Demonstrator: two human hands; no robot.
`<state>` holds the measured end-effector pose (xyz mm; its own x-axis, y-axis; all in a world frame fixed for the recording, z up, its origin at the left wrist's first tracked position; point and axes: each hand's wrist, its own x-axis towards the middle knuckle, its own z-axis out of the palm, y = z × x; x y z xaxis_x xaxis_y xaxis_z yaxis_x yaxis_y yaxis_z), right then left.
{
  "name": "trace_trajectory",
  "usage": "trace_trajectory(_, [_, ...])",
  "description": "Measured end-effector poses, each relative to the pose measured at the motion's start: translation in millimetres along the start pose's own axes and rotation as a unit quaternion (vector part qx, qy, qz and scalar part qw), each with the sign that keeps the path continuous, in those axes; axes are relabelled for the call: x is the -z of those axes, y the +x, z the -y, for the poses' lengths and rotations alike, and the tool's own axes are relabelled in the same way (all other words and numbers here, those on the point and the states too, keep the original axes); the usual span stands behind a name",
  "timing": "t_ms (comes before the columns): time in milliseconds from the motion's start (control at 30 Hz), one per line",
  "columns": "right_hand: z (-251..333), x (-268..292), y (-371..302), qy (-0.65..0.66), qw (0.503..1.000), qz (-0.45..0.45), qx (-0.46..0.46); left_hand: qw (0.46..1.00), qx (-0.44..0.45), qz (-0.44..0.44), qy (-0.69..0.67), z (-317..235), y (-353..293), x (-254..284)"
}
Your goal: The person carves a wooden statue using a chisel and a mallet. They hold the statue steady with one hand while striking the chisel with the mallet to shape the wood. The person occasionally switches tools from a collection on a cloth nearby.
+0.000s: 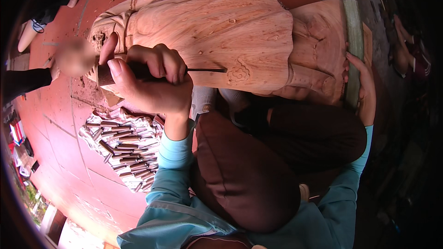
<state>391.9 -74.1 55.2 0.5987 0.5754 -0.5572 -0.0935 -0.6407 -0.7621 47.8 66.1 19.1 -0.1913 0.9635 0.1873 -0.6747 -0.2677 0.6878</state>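
A large carved wooden statue lies on its side across the floor in front of me, with robe folds and a small flower relief. My left hand is closed round the dark handle of a carving chisel. Its thin blade points right, and its tip appears over the robe beside the flower; whether it touches cannot be told. At the statue's right end, my right hand wraps over the pale green edge of the base, fingers bent round to the near face.
Several chisels with brown handles lie on a striped cloth at left. Wood chips dot the red tile floor. Another person's dark sleeve reaches in from the left. My bent legs sit close to the statue.
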Motion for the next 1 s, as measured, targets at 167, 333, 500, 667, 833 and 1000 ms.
trace_trajectory(167, [-0.3, 1.8, -1.3, -0.018, 1.000, -0.008, 0.004, 0.997, 0.033, 0.041, 0.064, 7.9, 10.5, -15.2])
trace_trajectory(333, [11.1, -9.0, -6.7, -0.020, 1.000, -0.006, 0.016, 0.992, 0.103, 0.045, 0.058, 24.0, 27.3, -23.5])
trace_trajectory(500, [4.7, -2.2, -3.7, -0.006, 1.000, -0.003, 0.008, 0.975, 0.181, 0.099, 0.085, 36.6, 37.4, -31.5])
trace_trajectory(667, [7.8, -1.8, -3.3, -0.013, 1.000, 0.013, 0.025, 0.951, 0.248, 0.144, 0.114, 43.5, 38.9, -52.9])
trace_trajectory(833, [0.9, 3.5, 0.2, -0.014, 1.000, 0.010, 0.008, 0.978, 0.170, 0.121, 0.018, 24.6, 50.8, -33.2])
trace_trajectory(1000, [1.1, 1.2, -0.8, -0.009, 1.000, 0.017, 0.010, 0.977, 0.167, 0.088, 0.101, 25.5, 43.1, -26.1])
